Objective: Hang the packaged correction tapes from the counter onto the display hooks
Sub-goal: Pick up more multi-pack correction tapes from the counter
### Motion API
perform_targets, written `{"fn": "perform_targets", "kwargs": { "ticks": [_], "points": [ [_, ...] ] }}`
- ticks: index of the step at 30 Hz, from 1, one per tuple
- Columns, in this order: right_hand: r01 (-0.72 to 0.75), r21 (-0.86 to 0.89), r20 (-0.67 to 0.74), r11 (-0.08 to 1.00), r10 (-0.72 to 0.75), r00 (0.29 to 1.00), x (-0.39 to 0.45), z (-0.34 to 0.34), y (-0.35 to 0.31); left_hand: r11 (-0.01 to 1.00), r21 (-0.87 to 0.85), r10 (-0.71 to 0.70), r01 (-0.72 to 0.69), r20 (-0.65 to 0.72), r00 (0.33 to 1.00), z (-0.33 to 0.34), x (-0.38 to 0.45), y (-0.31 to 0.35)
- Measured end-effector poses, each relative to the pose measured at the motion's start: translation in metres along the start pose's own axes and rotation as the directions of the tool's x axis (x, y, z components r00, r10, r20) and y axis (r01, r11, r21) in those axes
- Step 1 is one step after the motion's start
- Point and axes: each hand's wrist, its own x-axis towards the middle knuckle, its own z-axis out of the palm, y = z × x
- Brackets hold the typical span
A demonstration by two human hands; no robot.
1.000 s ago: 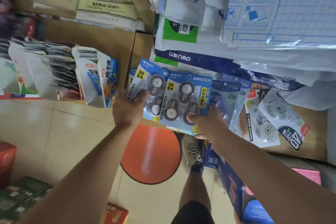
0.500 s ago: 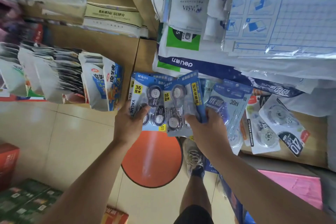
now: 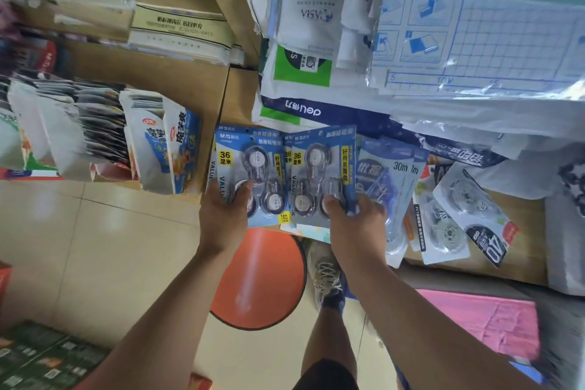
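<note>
Both hands are at the front edge of the tabletop (image 3: 493,266), each gripping its own blister pack of correction tape. The left hand (image 3: 223,218) pinches the lower part of the left pack (image 3: 250,168), thumb laid across the clear blisters and fingers hidden behind the card. The right hand (image 3: 354,225) grips the right pack (image 3: 319,168) in the same way, thumb on the lower right blister. The two packs stand nearly upright, side by side, their inner edges overlapping slightly; more cards seem stacked behind each, though how many I cannot tell. Just to the right, other packaged tapes lie on the tabletop: a pale blue 30m pack (image 3: 384,174) touching the right hand, and clear-fronted packs (image 3: 456,209) further along. No display hooks can be made out in this view.

These packs look light and fairly stiff: thin printed card with moulded plastic bubbles. The plastic is probably slick, so a thumb on the bubble may slide; pinching the flat card margin should hold better. The card would likely bend if squeezed hard. For hanging, the top strip with its hang hole must stay free, so a hold low on the card, as now, seems right.
</note>
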Motion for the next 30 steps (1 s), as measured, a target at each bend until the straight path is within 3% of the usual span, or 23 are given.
{"fn": "perform_targets", "kwargs": {
  "ticks": [6, 11, 14, 17, 20, 22, 24, 26, 28, 30],
  "points": [
    [0.096, -0.046, 0.121, 0.994, -0.090, 0.989, 0.006, 0.008, -0.005, 0.999, 0.008, 0.050, -0.051, 0.009, 0.999, -0.004, -0.003, -0.002],
    [0.094, 0.060, 0.092, 0.994, -0.099, 0.991, 0.006, 0.012, -0.011, 0.998, 0.053, 0.028, -0.030, 0.035, 0.999, -0.003, -0.003, -0.007],
    [0.134, 0.113, 0.023, 0.985, -0.137, 0.990, -0.001, 0.004, -0.009, 1.000, 0.003, 0.012, -0.012, -0.039, 0.999, -0.005, -0.005, -0.007],
    [0.120, 0.332, 0.027, 0.936, -0.137, 0.990, -0.009, -0.013, -0.002, 0.998, -0.061, -0.015, 0.009, -0.095, 0.995, -0.011, -0.010, -0.006],
    [-0.094, 0.588, 0.292, 0.803, -0.102, 0.951, -0.013, -0.028, 0.008, 0.988, -0.150, -0.016, 0.026, 0.064, 0.998, -0.011, -0.020, -0.006],
    [-0.088, 0.511, 0.415, 0.855, -0.155, 0.896, -0.010, -0.034, 0.013, 0.945, -0.304, -0.060, 0.123, 0.207, 0.976, -0.005, -0.031, 0.001],
    [-0.004, 0.408, 0.440, 0.913, -0.193, 0.877, -0.004, -0.039, 0.013, 0.822, -0.503, -0.116, 0.268, 0.312, 0.943, 0.003, -0.038, 0.010],
    [0.065, 0.327, 0.477, 0.943, -0.224, 0.850, 0.002, -0.046, 0.011, 0.745, -0.559, -0.148, 0.364, 0.393, 0.908, 0.009, -0.044, 0.015],
    [0.109, 0.224, 0.534, 0.968, -0.216, 0.817, 0.004, -0.049, 0.007, 0.793, -0.507, -0.125, 0.337, 0.405, 0.906, 0.013, -0.047, 0.015],
    [0.153, 0.063, 0.505, 0.986, -0.164, 0.847, 0.006, -0.050, 0.007, 0.855, -0.449, -0.106, 0.259, 0.338, 0.935, 0.016, -0.049, 0.015]
  ]
}}
